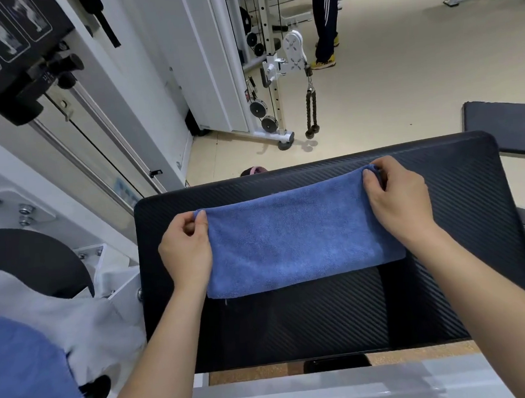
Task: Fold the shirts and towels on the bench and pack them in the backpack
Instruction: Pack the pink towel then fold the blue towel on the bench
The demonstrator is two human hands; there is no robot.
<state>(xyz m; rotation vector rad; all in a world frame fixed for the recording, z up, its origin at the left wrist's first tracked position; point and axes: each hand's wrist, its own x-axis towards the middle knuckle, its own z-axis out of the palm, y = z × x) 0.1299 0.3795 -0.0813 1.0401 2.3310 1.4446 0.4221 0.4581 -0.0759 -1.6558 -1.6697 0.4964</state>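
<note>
Towel (296, 240): blue, folded, flat on the bench (462, 202), stretched between both hands.
Left hand (187, 252): pinches its far corner.
Right hand (399, 200): pinches the opposite far corner.
Handling: likely soft, light, limp; best held by corners.

Bright even light, wide-angle edge distortion

Both hands pinch far corners of blue towel (298, 236) — flat on bench (461, 183).
</note>
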